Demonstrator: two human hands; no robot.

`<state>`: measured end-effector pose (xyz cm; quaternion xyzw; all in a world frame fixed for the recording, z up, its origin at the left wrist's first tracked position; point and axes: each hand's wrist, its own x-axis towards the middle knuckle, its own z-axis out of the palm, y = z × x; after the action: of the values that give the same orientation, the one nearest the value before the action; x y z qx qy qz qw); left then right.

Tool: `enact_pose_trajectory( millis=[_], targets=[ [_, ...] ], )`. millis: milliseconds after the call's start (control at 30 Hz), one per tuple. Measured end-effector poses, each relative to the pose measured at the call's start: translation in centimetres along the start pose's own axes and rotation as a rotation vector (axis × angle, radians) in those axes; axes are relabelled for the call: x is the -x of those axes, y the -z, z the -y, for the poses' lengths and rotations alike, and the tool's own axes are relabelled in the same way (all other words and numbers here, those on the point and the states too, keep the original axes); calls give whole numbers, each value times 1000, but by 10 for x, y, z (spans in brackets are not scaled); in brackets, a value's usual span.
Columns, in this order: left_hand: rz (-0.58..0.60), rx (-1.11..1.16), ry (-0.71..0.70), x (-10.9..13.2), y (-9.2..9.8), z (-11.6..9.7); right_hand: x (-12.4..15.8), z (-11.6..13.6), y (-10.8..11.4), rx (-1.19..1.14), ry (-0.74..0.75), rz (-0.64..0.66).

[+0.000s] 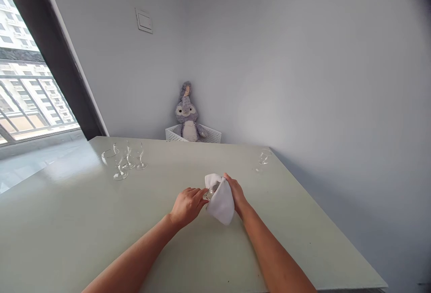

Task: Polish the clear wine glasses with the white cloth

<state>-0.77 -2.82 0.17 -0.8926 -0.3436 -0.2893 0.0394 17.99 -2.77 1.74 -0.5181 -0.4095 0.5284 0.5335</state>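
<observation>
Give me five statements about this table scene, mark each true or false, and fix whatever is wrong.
1. The right hand holds a white cloth. True.
2. The left hand is empty. False: the left hand holds a glass that is partly covered by the white cloth.
3. A lone glass stands on the right part of the table. True.
4. The plush toy sits on the table. False: the plush toy sits in a white basket beyond the table's far edge.
5. A cluster of glasses stands on the table's left part. True.
</observation>
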Motion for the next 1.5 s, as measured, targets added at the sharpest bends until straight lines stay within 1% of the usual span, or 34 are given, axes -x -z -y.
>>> enact_pose_trajectory(
  millis=[33,67,133,167,267,333,400,467,533,600,667,767,833,900,967,1000,1067,1133,1200,1267,1333,1433,1500],
  targets=[
    [-14,7,21,0,-2,-1,0,-1,-1,-149,-72,4],
    [-28,15,41,0,-4,-3,2,-3,-2,-269,-109,-7],
    [-58,41,90,0,-6,-5,6,-7,-9,-425,-131,-39],
    [-74,59,120,0,-7,-6,8,-8,-12,-459,-130,-36],
    [-120,131,244,-1,-7,-6,16,-14,-24,-450,-122,62],
    [-162,173,313,-2,-7,-7,21,-18,-33,-434,-91,123],
    [-216,203,324,-2,-7,-10,24,-24,-45,-411,-20,191],
    [-276,224,295,-3,-7,-14,26,-31,-55,-381,68,256],
    [-309,268,295,-4,-6,-16,25,-35,-61,-366,121,274],
    [-273,415,330,-6,-3,-16,22,-35,-60,-354,126,259],
    [-172,697,399,-9,3,-11,18,-34,-53,-352,97,253],
    [-64,1158,550,-13,13,-2,14,-32,-40,-386,-23,308],
    [-33,1362,597,-15,17,0,14,-33,-37,-400,-113,377],
    [-4,1476,607,-16,18,-2,16,-34,-38,-390,-189,442],
    [-12,1504,654,-15,17,-4,18,-33,-40,-352,-232,486],
    [-31,1493,693,-14,16,-4,18,-32,-40,-316,-230,509],
    [-75,1437,766,-11,13,-2,18,-29,-40,-191,-162,536],
    [-123,1358,831,-9,11,2,18,-27,-38,16,-40,512],
    [-174,1317,892,-9,9,7,18,-26,-35,271,129,418],
    [-224,1359,966,-10,8,12,19,-27,-33,522,335,309],
    [-258,1424,1025,-13,10,16,22,-28,-34,724,535,266],
    [-279,1426,1036,-15,15,21,31,-25,-38,896,764,332],
    [-297,1429,1025,-15,20,24,36,-21,-40,963,865,360]
  ],
)
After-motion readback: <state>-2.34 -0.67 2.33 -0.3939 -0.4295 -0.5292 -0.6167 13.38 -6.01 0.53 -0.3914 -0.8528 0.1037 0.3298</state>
